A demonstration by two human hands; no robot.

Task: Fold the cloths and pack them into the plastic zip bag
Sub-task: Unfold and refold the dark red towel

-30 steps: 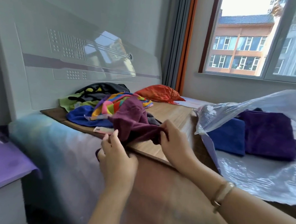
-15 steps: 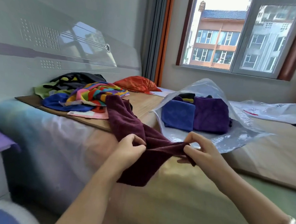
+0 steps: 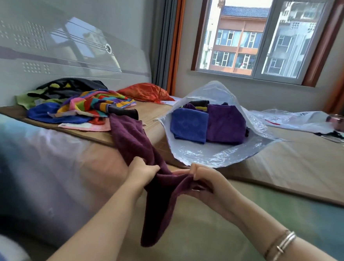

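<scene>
Your left hand (image 3: 141,172) and right hand (image 3: 205,185) both grip one maroon cloth (image 3: 137,148), fingers closed tight on its bunched top edge, the two hands just apart from each other. One end of the cloth trails back up onto the woven mat (image 3: 287,163) toward the pile; the other end hangs down below your hands over the bed (image 3: 210,245). One clear plastic zip bag (image 3: 212,155) lies open on the mat just beyond your right hand, mouth facing you. Inside it you have two folded cloths plainly visible side by side and touching: one blue cloth (image 3: 190,124) on the left, one purple cloth (image 3: 226,122) on the right. Behind them there is some darker fabric, count cannot be told. The unfolded pile (image 3: 77,107) sits on the mat to the left by the headboard (image 3: 50,46): at least five pieces, one striped multicolour, one blue, one pink, one green, one black, overlapping. One orange bundle (image 3: 145,91) lies near the far corner, apart from the pile. A second plastic bag (image 3: 290,118) lies flat far right. Two bangles (image 3: 281,248) sit on your right wrist.
</scene>
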